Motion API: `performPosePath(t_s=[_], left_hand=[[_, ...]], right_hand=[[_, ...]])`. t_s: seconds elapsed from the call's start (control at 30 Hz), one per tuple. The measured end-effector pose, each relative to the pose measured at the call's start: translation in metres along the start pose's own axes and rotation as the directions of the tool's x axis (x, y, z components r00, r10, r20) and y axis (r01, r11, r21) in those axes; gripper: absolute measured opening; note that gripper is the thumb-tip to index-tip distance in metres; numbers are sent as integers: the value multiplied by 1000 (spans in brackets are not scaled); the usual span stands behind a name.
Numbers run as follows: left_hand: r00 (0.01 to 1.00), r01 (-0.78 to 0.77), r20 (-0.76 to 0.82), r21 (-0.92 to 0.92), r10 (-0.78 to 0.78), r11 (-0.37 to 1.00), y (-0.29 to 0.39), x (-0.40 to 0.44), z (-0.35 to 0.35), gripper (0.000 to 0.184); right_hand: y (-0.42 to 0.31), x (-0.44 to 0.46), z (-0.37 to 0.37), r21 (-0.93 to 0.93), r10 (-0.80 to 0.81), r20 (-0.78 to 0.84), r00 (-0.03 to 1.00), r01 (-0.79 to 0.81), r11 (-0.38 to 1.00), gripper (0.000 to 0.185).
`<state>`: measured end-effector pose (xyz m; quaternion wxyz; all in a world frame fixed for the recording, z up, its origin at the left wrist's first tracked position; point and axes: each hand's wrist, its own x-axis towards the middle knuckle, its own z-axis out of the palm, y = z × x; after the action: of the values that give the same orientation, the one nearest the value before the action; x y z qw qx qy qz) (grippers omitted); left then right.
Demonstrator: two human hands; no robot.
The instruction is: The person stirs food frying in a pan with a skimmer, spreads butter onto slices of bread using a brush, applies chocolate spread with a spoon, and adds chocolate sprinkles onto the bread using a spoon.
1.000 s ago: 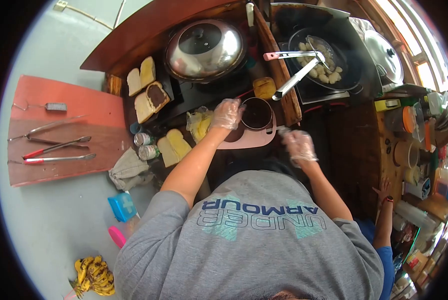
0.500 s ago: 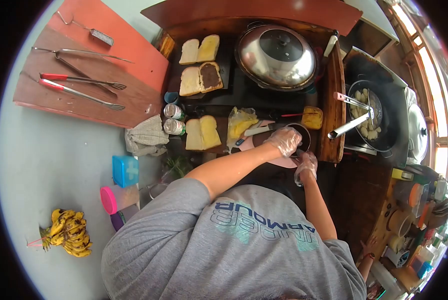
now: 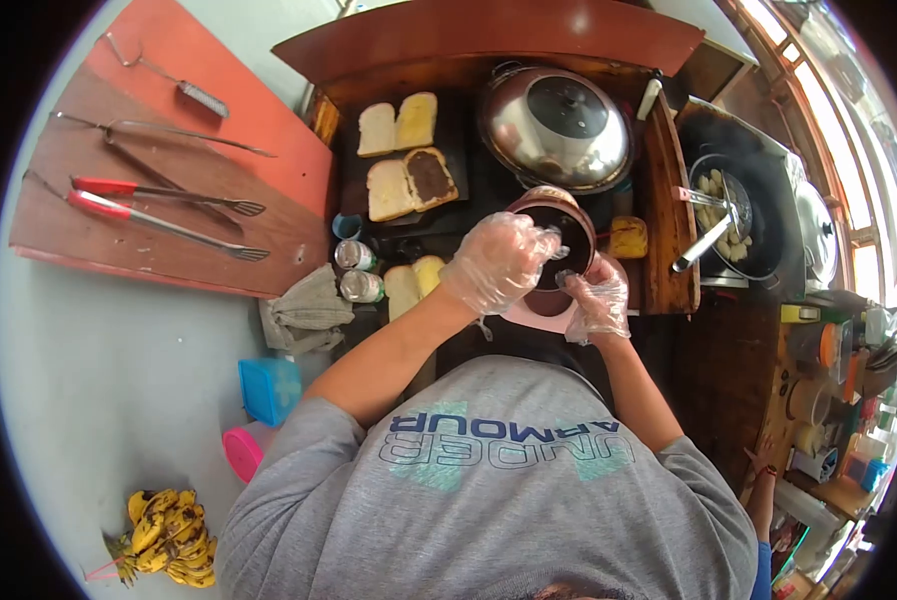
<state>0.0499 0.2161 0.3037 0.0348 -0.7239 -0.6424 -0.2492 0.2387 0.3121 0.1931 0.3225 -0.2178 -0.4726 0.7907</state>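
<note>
A brown round container (image 3: 583, 222) is tilted with its dark mouth facing me. My right hand (image 3: 600, 300), in a clear plastic glove, grips its near right rim, thumb at the opening. My left hand (image 3: 503, 262), also gloved, is closed at the left of the mouth, its fingertips over the opening; what it holds, if anything, is hidden. Below the container lies a pink board (image 3: 538, 316). Sliced bread (image 3: 403, 290), partly covered by my left hand, lies to the left. Farther back are bread slices with yellow spread (image 3: 415, 122) and a slice with dark brown spread (image 3: 431, 177).
A lidded pan (image 3: 558, 125) stands behind the container. A yellow tub (image 3: 628, 238) sits to its right, and a wok (image 3: 748, 225) with food and utensils stands farther right. Tongs (image 3: 168, 215) rest on the red board. Another person's hand (image 3: 761, 460) shows lower right.
The brown container has come up off the board and tilted toward me. Both hands have moved with it, the left shifting leftward and up. The view has shifted slightly.
</note>
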Motion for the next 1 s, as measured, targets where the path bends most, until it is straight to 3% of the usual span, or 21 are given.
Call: performPosePath(t_s=[0.1,0.2,0.23,0.37,0.4,0.47,0.53,0.6,0.67,0.73,0.77,0.87,0.9,0.93,1.0], left_hand=[[993,-107,50,27,106,994,-13,-3,-13,25],[973,-37,-221,113,61,993,-31,-4,-30,25],[965,25,-261,110,4,994,-39,-3,-33,25],[994,-31,-105,99,41,995,-31,-8,-45,23],[993,-34,-110,99,45,995,-37,-5,-46,23],[940,-45,-335,81,69,996,-54,1,-51,19],[959,15,-283,101,15,995,-56,2,-56,18],[965,-112,-223,116,136,987,-50,2,-56,16],[955,-134,-256,87,152,987,-55,6,-62,16],[917,12,-397,119,36,993,-64,9,-66,15],[957,36,-291,123,2,992,-62,7,-65,9],[927,-58,-367,73,81,996,-62,9,-54,8],[894,-24,-445,71,53,997,-64,9,-57,8],[894,-24,-444,71,53,997,-64,9,-57,8],[937,102,-333,-17,-102,995,-65,6,-50,10]], right_hand=[[-16,15,30,45,-34,-16,999,34,998,47],[-20,30,46,-71,-118,-2,993,117,991,50],[-22,32,50,-2,-104,24,994,104,995,47],[-24,48,67,73,-117,-6,993,117,990,43],[-24,52,68,70,-121,-6,993,121,990,43],[-25,57,74,28,-144,25,989,143,989,44],[-32,57,85,70,-153,18,988,151,986,47],[-35,65,84,79,-134,1,991,133,988,50],[-40,70,85,87,-163,27,986,161,983,49],[-42,71,87,115,-214,67,975,205,972,47],[-41,74,85,117,-216,65,974,207,971,47],[-39,80,78,70,-225,57,973,221,973,46],[-39,81,78,73,-240,63,969,236,969,46],[-38,82,79,76,-256,66,964,251,965,47],[-40,83,83,77,-253,65,965,248,966,47]])
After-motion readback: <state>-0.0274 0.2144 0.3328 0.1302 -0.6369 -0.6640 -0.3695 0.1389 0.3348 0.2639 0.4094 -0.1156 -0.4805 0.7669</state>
